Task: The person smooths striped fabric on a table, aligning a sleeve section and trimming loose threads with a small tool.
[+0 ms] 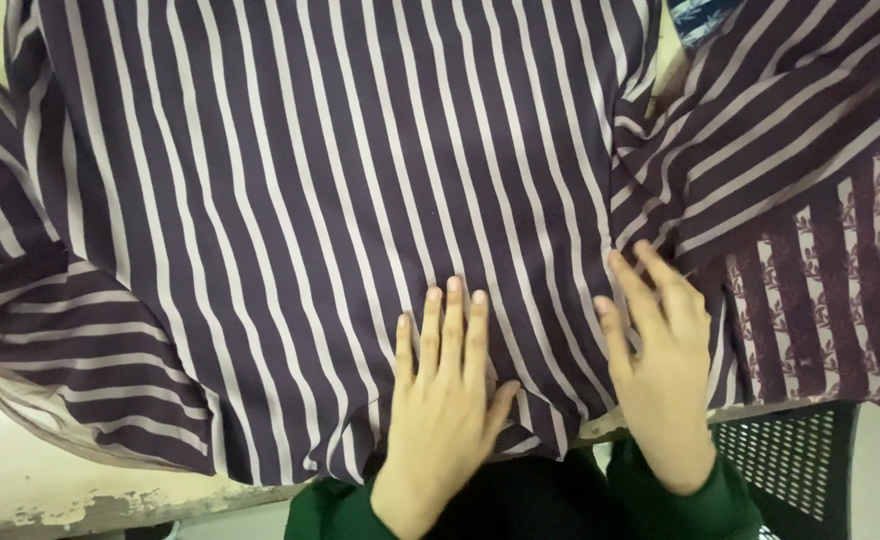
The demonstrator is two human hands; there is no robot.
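Here I see the dark purple striped cloth spread across most of the pale worktop, its folded part lying over a leaf-patterned striped cloth at right. My left hand lies flat on it, fingers straight, grip holding nothing. My right hand presses beside it, likewise open.

Worn pale table with chipped edge — black perforated chair at lower right
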